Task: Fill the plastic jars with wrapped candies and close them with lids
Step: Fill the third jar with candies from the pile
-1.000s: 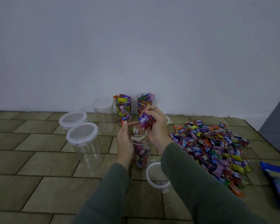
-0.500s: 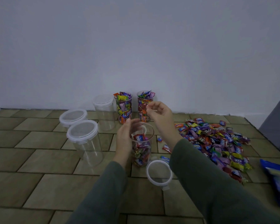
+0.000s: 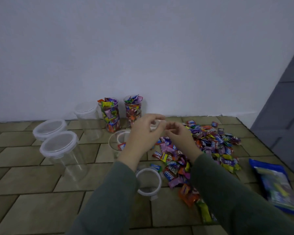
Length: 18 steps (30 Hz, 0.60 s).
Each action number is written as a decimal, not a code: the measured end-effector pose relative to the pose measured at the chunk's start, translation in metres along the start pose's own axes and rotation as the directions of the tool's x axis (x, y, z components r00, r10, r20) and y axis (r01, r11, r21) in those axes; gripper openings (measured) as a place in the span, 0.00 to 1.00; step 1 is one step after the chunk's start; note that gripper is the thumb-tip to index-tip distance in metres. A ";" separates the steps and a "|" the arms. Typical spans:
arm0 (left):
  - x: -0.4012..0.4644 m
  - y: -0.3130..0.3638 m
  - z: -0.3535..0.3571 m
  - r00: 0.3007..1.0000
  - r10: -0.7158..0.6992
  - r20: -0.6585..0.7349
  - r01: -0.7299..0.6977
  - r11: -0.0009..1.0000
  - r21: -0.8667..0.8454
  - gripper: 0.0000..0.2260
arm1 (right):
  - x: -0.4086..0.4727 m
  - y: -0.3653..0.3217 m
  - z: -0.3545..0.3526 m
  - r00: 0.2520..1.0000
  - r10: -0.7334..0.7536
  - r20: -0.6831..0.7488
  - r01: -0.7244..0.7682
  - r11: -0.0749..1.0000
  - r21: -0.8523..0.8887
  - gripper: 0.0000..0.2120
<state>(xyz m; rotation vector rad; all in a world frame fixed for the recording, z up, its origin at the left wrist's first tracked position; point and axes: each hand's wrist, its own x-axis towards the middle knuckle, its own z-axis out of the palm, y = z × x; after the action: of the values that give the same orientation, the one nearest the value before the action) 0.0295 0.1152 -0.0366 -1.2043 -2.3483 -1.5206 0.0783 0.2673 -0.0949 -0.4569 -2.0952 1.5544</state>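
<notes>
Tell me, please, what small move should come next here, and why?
Probably the right hand dips into the pile of colourful wrapped candies for another handful: both hands look empty, and the open clear plastic jar behind the left hand seems only partly filled.

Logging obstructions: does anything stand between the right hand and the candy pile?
Nothing visible does. The right hand hovers directly over the near edge of the candy pile, fingers loosely curled and empty; the left hand is beside it, over the open jar.

— What colours are the candies (image 3: 202, 150)?
— Purple, orange, yellow, red, blue wrappers. Clear jars (image 3: 64, 155), white-rimmed lids (image 3: 148, 181).
— The floor (image 3: 32, 200)?
— Olive-brown tiles, dark grout; sleeves (image 3: 109, 200) grey-green.
</notes>
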 end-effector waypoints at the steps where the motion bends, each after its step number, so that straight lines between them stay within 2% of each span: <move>1: 0.001 0.002 0.012 0.999 -0.001 0.053 0.000 1.000 0.021 0.07 | 0.002 0.003 -0.010 1.000 -0.001 -0.005 0.001 1.000 -0.029 0.04; 4: 0.003 -0.002 0.053 0.970 -0.047 0.240 0.013 0.990 0.142 0.09 | 0.005 0.014 -0.043 0.999 -0.008 -0.032 0.004 0.993 -0.115 0.03; 7: 0.005 -0.014 0.092 0.937 -0.083 0.339 -0.006 0.968 0.252 0.12 | 0.011 0.033 -0.077 0.997 0.036 -0.071 -0.049 0.980 -0.195 0.02; 12: 0.011 -0.026 0.137 0.887 -0.315 0.337 0.156 0.892 0.425 0.20 | 0.027 0.068 -0.128 0.989 0.067 -0.131 -0.107 0.940 -0.323 0.03; 16: 0.028 -0.031 0.166 0.876 -0.376 0.301 0.208 0.859 0.467 0.19 | 0.048 0.094 -0.156 0.989 0.057 -0.133 -0.109 0.901 -0.419 0.07; 18: 0.040 -0.036 0.180 0.864 -0.399 0.306 0.214 0.842 0.495 0.23 | 0.059 0.105 -0.164 0.990 0.007 -0.138 -0.078 0.850 -0.521 0.05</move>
<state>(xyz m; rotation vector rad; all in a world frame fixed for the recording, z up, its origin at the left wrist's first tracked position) 0.0361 0.2763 -0.1339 -1.1269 -3.0639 -0.7382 0.1204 0.4596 -0.1464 -0.7755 -2.4036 0.9126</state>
